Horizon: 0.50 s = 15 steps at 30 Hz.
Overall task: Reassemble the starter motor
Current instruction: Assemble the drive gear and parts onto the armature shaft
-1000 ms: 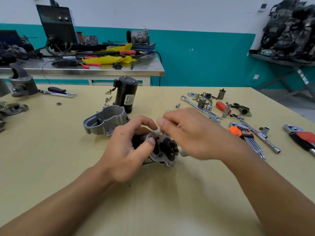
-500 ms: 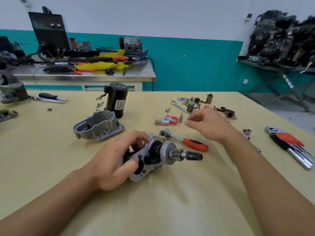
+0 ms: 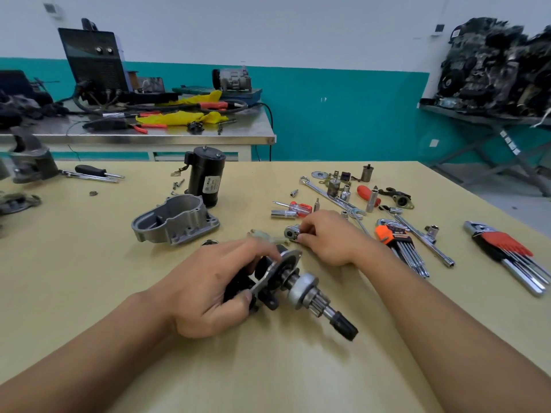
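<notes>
My left hand [image 3: 208,289] grips the starter drive assembly [image 3: 301,289], a grey plate with black parts and a pinion shaft pointing right and toward me, resting on the yellow table [image 3: 89,263]. My right hand [image 3: 331,238] lies just behind it, fingers curled round the ratchet wrench, whose silver head [image 3: 291,232] sticks out to the left; its handle is hidden under the hand. The grey aluminium housing [image 3: 176,222] sits open-side up behind my left hand. The black motor body [image 3: 207,177] stands upright behind the housing.
Sockets, a spanner [image 3: 331,195], small screwdrivers [image 3: 293,208] and loose parts lie behind my right hand. Two hex key sets [image 3: 399,244] [image 3: 507,251] and a T-handle lie to the right. A steel bench [image 3: 149,135] with tools stands beyond the table. A screwdriver [image 3: 92,171] lies far left.
My right hand dropped from the small parts onto the ratchet wrench and took hold of it. My left hand turned the drive assembly, so its shaft now points toward me.
</notes>
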{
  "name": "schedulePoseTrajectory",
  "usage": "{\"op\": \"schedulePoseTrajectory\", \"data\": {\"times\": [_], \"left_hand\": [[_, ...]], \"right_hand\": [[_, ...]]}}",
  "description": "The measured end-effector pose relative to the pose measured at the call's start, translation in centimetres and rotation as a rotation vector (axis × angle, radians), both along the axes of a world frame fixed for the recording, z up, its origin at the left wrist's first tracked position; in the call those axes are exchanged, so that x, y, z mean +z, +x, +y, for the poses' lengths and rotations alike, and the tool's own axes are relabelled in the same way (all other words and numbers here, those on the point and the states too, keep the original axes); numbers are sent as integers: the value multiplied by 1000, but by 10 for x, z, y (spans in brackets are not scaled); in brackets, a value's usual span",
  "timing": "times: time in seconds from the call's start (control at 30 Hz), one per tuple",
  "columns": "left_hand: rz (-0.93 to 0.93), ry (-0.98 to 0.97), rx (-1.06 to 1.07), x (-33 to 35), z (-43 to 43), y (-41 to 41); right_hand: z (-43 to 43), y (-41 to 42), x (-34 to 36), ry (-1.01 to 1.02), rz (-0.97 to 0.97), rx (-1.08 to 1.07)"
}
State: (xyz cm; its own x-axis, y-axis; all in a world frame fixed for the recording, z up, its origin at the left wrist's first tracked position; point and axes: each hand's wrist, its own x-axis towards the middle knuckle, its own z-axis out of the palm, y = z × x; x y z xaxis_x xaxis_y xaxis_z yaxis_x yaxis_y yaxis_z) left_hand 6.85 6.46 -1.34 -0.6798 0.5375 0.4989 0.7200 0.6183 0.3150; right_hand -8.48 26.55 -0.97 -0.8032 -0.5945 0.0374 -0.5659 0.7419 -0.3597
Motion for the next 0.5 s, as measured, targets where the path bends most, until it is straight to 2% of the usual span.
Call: {"op": "schedulePoseTrajectory", "data": {"times": [0.13,0.3,0.4,0.5], "left_hand": [[15,-43,15,-1,3,0],[47,-18,51,0,-1,0],[35,40,135,9,-1,-4],[-91,196,210,26,7,-19]], "right_hand": [[7,0,2,-36,-3,-47],[19,-7,5,-255,-79,-151],[22,-9,8,-372,-142,-215],[25,-10,10,-469,-232,-254]]}}
